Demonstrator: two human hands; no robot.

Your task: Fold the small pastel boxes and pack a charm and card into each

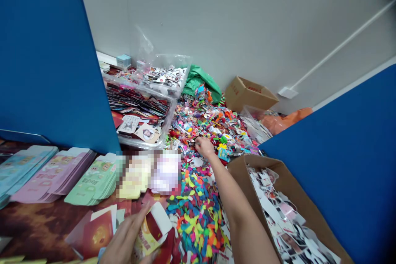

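My left hand [125, 237], low in the view, holds a yellow paper packet [147, 237] whose white flap stands open. Farther forward, my right hand [204, 147] reaches into a heap of small colourful trinkets [213, 121]; its fingers are bent together, and whatever is between them is too small to name. Many colourful balloons [198, 214] lie between my two arms. Beside my left hand are red cards [98, 235]. Stacks of blue, pink and green packets [94, 179] line the left side, with blurred yellow and purple stacks beyond.
Clear bins hold dark cards [168, 126] and stickers [165, 76]. An open carton [281, 169] of photo cutouts stands beside my right forearm. Farther back are a green bag [201, 80], a smaller carton [247, 95] and an orange bag [284, 121]. Blue partitions [52, 57] flank both sides.
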